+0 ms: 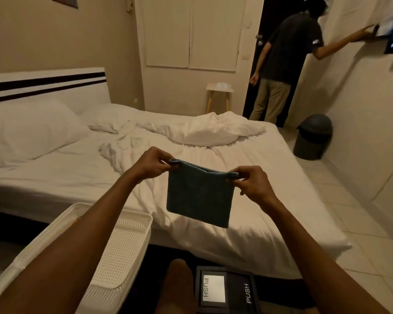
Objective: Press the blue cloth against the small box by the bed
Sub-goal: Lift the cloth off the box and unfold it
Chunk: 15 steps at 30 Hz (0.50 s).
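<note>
Blue cloth [199, 196]: soft fabric, matt, fine nap. Bed sheet [66, 182]: white cloth, matt, heavily creased. Basket [123, 245]: white plastic, perforated base, ribbed rim, slight sheen. Small box [225, 288]: dark, smooth casing, glossy pale panel. Floor [361, 223]: pale tiles, smooth, faint gloss. Bin [313, 137]: dark plastic, matt.

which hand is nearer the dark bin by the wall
Right. The right hand pinches the blue cloth corner toward the bin; the left hand pinches the opposite corner, further away.
</note>
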### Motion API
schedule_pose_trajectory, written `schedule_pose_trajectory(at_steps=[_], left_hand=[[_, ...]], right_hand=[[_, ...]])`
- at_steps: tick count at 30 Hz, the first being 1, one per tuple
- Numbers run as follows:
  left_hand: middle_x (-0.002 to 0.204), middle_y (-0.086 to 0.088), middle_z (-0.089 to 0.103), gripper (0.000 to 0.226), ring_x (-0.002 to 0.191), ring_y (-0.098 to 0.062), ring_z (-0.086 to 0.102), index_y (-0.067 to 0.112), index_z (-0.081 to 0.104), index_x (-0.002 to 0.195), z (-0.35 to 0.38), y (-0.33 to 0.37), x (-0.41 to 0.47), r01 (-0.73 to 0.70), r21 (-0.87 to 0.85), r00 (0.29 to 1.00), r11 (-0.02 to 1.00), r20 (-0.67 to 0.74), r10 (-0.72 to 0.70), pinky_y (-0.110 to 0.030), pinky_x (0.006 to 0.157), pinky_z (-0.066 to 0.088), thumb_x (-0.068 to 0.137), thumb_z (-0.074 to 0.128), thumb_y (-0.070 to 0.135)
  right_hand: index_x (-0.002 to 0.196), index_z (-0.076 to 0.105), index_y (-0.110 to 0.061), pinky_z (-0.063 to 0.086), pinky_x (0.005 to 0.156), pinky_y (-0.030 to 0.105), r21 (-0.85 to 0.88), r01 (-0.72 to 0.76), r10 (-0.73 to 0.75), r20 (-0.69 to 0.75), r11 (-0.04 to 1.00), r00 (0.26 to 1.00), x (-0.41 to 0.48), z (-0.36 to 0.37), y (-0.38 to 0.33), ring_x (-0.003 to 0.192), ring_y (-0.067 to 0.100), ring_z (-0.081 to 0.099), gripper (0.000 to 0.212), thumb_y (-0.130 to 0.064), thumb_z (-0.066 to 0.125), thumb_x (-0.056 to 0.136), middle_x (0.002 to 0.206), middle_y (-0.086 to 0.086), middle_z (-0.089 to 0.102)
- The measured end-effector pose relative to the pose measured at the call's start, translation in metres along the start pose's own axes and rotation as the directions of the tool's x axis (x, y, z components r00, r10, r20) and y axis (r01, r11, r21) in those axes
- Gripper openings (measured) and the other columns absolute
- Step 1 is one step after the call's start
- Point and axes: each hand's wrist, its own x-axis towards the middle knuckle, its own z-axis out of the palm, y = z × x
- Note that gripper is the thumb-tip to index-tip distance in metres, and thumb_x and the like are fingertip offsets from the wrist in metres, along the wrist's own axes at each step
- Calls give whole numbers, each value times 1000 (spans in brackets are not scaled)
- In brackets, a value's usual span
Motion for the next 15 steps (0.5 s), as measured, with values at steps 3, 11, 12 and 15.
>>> schedule_pose_trajectory(at_steps=[3,11,12,15], left_hand=[[97,-6,75,20,91,-16,69,10,76,106,-25,-27,-11,-26,116,1000,993,4,26,-26,80,57,86,74,9],[99,-5,74,23,91,-15,68,8,75,108,-106,-104,-48,93,277,995,956,-63,-78,-20,81,53,85,74,7],[99,-4,74,23,92,-15,68,8,75,108,-115,-112,-52,115,285,992,952,-83,-95,-18,80,51,85,74,7],[100,-1,72,24,94,-14,66,8,74,110,-133,-138,-59,162,287,984,944,-123,-131,-12,78,46,86,72,5]], right_hand=[[100,76,-12,56,63,24,-12,16,-15,55,1000,998,10,35,-10,89,20,68,11,-10,71,90,96,5,74],[97,76,-14,58,67,23,71,68,-81,198,995,977,29,146,-51,84,13,68,9,-12,73,88,89,0,73],[96,76,-14,59,69,26,81,82,-97,209,993,973,31,160,-54,85,13,69,9,-12,73,88,89,-1,73],[97,74,-12,61,65,26,121,95,-123,249,988,961,35,196,-65,85,15,68,9,-9,72,89,90,-1,69]])
